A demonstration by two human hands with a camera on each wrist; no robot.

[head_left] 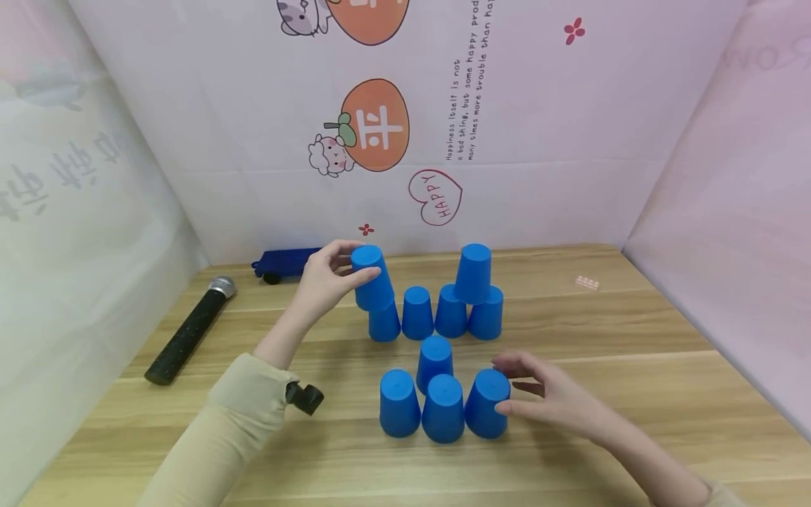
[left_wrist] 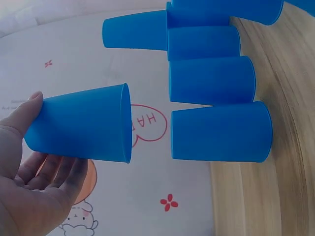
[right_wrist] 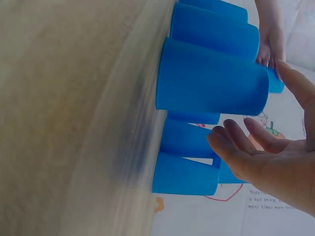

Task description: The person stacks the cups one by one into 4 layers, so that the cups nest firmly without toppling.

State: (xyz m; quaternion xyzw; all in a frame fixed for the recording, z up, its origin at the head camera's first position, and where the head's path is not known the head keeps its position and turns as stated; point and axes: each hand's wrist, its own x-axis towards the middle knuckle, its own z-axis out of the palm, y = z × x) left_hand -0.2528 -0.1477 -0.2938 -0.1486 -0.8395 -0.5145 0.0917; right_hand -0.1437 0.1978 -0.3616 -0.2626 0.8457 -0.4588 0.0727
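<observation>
My left hand [head_left: 329, 278] grips an upside-down blue plastic cup [head_left: 374, 282] between thumb and fingers. In the left wrist view, a gap separates this cup's rim from the row of upside-down cups [left_wrist: 221, 132] standing on the table. Another cup [head_left: 474, 274] sits on top of the two right-hand cups of that back row. Nearer to me stand several more inverted cups, with one [head_left: 435, 365] behind a front line. My right hand [head_left: 554, 398] is spread around the rightmost front cup [right_wrist: 211, 78], its fingers bent slightly and apart from the cup; thumb contact is unclear.
A black microphone [head_left: 190, 334] with a silver head lies on the wooden table [head_left: 570, 451] at left. Behind my left hand is a dark blue toy cart [head_left: 285, 262]. A small pink brick-like piece [head_left: 586, 282] lies at the back right. Printed white sheeting [head_left: 519, 141] encloses the table.
</observation>
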